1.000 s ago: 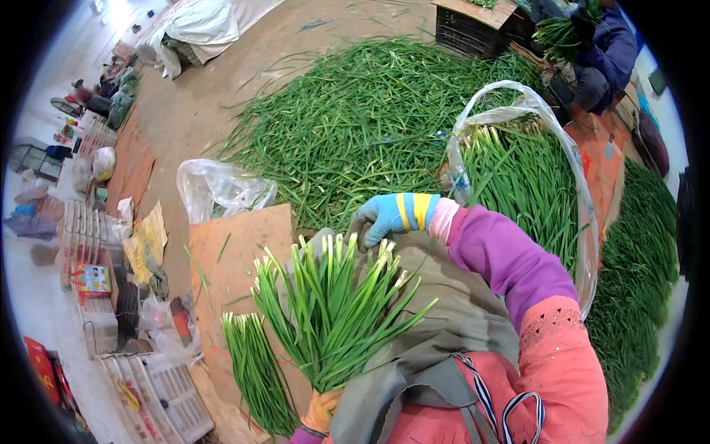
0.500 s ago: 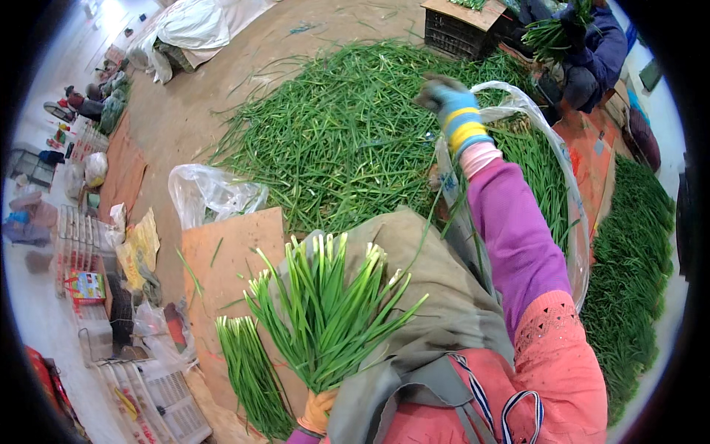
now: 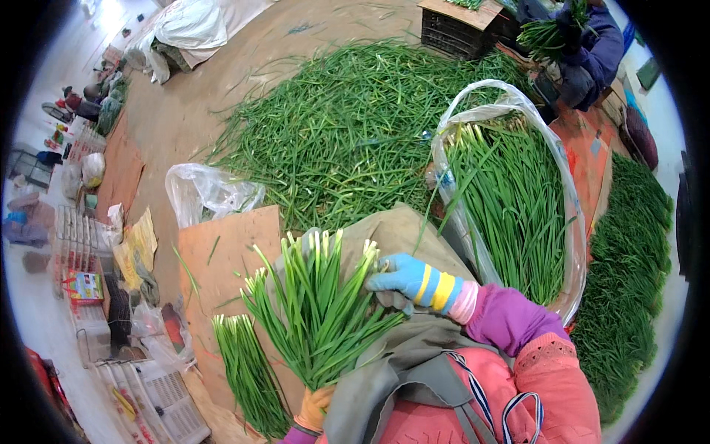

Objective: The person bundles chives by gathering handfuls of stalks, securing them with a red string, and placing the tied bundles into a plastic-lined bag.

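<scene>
A fanned bunch of garlic chives (image 3: 314,318), pale stem ends pointing away from me, stands above my lap. My left hand (image 3: 316,409), in an orange glove, grips its lower leafy end; part of that hand is hidden by the grey apron (image 3: 414,348). At the right edge of the bunch is my right hand (image 3: 411,283), in a blue glove with yellow bands and dark fingers. Its fingers are bent against the outer stalks, with the fingertips partly hidden. A neater bunch of garlic chives (image 3: 250,370) lies on the board (image 3: 222,251) to the left.
Loose chives (image 3: 333,133) heap across the floor ahead. A clear plastic bag (image 3: 576,244) packed with chives stands at my right, near a long dark-green pile (image 3: 629,288). Another person (image 3: 592,66) sits at the far right beside a black crate (image 3: 451,37). Baskets (image 3: 174,399) line the left.
My right hand has come back from over the heap and bag to the right side of the held bunch. My left hand keeps its grip on the bunch.
</scene>
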`<move>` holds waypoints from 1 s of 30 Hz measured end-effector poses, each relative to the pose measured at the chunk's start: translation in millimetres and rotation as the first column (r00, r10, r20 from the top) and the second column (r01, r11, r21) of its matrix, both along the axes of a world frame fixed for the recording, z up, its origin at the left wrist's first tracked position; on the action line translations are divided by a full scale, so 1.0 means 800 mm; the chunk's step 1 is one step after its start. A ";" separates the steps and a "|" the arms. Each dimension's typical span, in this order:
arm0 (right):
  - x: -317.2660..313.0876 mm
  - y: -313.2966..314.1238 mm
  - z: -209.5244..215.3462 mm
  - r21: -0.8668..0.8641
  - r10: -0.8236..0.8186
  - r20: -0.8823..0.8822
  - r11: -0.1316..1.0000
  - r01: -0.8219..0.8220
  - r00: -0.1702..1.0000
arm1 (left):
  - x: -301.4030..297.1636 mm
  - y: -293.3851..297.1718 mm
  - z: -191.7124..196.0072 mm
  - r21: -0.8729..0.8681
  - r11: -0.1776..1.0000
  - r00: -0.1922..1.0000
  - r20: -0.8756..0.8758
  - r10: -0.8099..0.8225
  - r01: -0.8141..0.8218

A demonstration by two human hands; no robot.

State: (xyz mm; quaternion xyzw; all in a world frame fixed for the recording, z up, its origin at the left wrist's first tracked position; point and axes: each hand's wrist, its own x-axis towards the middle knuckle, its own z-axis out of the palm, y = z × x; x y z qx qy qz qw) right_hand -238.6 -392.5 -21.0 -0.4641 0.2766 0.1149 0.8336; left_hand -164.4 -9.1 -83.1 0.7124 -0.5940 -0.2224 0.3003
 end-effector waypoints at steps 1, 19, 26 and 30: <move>0.003 -0.010 0.008 -0.064 -0.051 0.042 0.997 0.054 0.998 | 0.000 -0.004 0.003 0.013 1.000 1.000 0.024 0.004 -0.004; 0.008 -0.099 -0.045 -0.782 0.206 0.180 0.623 0.013 0.962 | -0.004 0.005 0.007 0.055 0.995 0.996 -0.029 0.084 -0.082; -0.009 -0.052 -0.064 -0.991 0.575 -0.111 -0.127 -0.046 0.811 | -0.006 -0.007 0.021 0.048 0.996 0.996 -0.044 0.076 -0.074; 0.003 -0.051 -0.069 -0.956 0.579 -0.244 -0.278 -0.093 0.778 | -0.010 0.006 0.011 0.047 0.991 0.992 0.031 0.124 -0.126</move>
